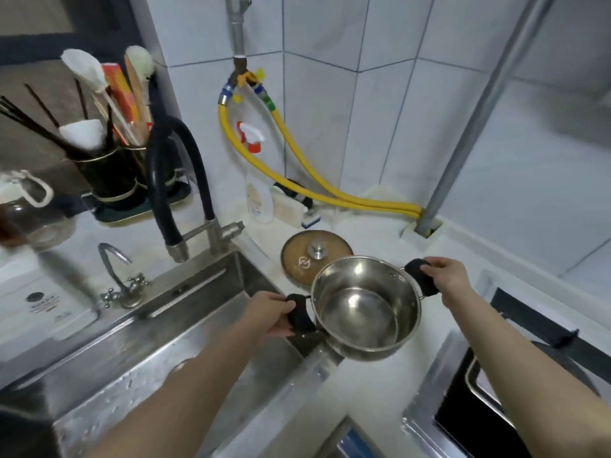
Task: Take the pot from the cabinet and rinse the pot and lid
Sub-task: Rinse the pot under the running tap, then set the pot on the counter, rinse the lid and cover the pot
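While I carry the round shiny steel pot (365, 307) over the edge between the white table (380, 385) and the steel sink (185, 325), I should keep it level and bring it under the black hose faucet (172, 180). My left hand (271, 312) and right hand (446, 276) each have their grip closed around a black padded pot handle. The brownish round lid (297, 259) lies on the table just behind the pot.

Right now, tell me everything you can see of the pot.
The pot is shiny steel, round, open and looks empty, lid off. It has two side handles wrapped in black. The left hand grips one, the right hand the other. It is tilted toward the camera, over the counter edge beside the sink.
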### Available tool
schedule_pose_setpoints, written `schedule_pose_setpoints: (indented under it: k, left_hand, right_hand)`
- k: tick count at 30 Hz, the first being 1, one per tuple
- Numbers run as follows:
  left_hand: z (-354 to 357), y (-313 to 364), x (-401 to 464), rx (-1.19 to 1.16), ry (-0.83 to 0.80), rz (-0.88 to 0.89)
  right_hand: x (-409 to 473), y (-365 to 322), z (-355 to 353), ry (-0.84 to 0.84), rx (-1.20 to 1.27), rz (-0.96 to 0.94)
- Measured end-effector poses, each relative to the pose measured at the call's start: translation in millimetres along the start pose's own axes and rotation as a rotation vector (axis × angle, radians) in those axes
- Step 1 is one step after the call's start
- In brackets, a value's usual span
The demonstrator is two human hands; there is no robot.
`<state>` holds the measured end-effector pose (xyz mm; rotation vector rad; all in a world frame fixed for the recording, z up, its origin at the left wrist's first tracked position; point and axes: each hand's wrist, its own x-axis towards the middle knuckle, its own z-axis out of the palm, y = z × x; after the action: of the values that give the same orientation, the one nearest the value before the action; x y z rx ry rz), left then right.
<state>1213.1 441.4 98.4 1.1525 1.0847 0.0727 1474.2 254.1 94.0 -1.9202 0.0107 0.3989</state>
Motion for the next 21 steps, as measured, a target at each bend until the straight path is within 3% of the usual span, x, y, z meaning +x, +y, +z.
schedule_pose_setpoints:
  k: [10,17,21]
  left_hand:
    - [60,10,56,0.243,-0.211,-0.009]
    - [64,15,76,0.273,-0.256,-0.016]
    - [60,13,79,0.278,-0.288,-0.003]
  right_hand:
    - [70,11,-38,-0.03,-0.09,-0.011]
    - [96,19,-33,-0.043,-0.09,-0.022]
    - [99,20,-26,-0.036,-0.245,-0.098]
